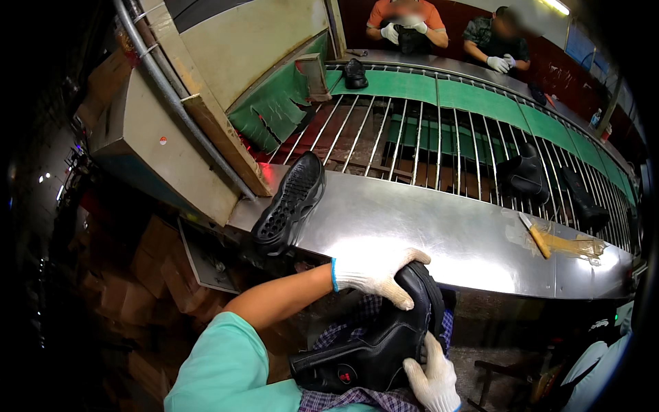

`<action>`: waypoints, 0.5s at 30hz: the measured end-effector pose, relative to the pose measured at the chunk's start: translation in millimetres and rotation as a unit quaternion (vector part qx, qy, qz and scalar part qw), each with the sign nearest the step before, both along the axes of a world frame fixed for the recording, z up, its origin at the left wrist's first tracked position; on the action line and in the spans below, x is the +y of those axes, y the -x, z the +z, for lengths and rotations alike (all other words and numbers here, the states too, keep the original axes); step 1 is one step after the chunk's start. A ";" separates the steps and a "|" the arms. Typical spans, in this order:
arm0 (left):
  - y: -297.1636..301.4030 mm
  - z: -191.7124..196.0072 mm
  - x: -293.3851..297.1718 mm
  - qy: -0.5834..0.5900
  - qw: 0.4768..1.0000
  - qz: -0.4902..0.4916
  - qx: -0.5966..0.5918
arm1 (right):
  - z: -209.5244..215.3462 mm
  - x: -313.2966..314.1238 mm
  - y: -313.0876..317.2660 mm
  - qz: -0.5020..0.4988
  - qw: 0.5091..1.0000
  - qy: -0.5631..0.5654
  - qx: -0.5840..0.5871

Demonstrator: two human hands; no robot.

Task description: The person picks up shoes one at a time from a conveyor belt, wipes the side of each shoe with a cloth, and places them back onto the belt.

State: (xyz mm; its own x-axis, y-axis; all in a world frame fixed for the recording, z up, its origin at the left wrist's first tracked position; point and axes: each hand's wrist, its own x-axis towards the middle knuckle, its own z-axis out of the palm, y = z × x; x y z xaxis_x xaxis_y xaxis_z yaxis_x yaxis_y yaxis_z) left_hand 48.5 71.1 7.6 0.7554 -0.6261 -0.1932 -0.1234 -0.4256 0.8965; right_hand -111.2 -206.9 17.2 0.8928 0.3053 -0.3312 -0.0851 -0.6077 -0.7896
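Left hand fingers curl over the black boot's toe; right hand grips its lower side. Another shoe lies sole-up above the boot.

The single head camera sat high on the person, looking down and forward over the lap. Nearest, low in the picture, were the gloved left hand and right hand; the steel shelf curved across mid-distance (fisheye bending), and two seated workers lay farthest, at top.
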 end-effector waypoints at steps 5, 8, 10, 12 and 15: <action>-7.3 1.0 -2.2 -0.016 0.999 0.021 0.029 | -3.6 -32.2 0.3 -0.001 0.999 -0.020 -0.025; -11.1 -9.2 -4.3 0.015 0.998 0.016 0.057 | 6.4 -20.3 -15.2 -0.011 0.999 0.040 -0.026; -11.6 -14.5 -2.4 0.006 0.999 0.015 0.045 | -12.5 -17.2 -20.0 0.043 0.972 0.101 -0.209; -12.8 -15.9 0.2 0.004 0.999 0.014 0.045 | -18.4 -12.2 -29.5 0.059 0.946 0.127 -0.291; -14.3 -11.2 4.1 0.003 0.999 0.012 0.052 | -29.8 6.9 -51.3 0.075 0.905 0.091 -0.409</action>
